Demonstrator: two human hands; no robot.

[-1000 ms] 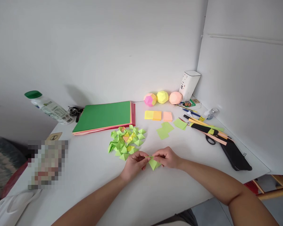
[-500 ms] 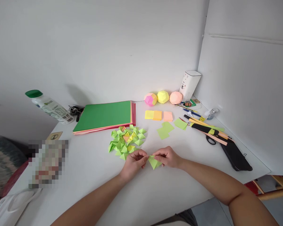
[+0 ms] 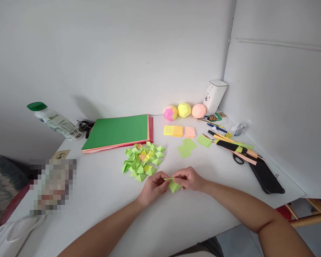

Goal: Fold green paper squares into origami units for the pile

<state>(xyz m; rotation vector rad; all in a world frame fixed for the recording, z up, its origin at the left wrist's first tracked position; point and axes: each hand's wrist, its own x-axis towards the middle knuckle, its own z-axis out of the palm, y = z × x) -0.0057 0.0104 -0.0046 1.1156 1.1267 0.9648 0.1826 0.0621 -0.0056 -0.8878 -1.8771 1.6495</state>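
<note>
Between my two hands is a light green paper square (image 3: 174, 186), partly folded, with one corner pointing toward me and a narrow fold along its far edge. My left hand (image 3: 154, 186) pinches the left end of that fold between thumb and fingers. My right hand (image 3: 188, 178) is closed on the right side of the same paper, covering part of it. Just beyond my left hand lies a pile of folded paper pieces (image 3: 135, 165), mostly green with a few yellow and orange ones. Flat green paper sheets (image 3: 186, 149) rest farther back.
Yellow-orange (image 3: 173, 131) and peach sticky-note pads (image 3: 189, 132) lie near three paper balls (image 3: 184, 110). A green-topped paper stack (image 3: 117, 130) and a bottle (image 3: 57, 121) stand left. Cutter (image 3: 227, 146), scissors (image 3: 238, 159) and black phone-like object (image 3: 267, 176) lie right.
A narrow strip along the paper's far edge now stands folded between my fingertips. My left hand has shifted slightly, and both hands keep their hold.
</note>
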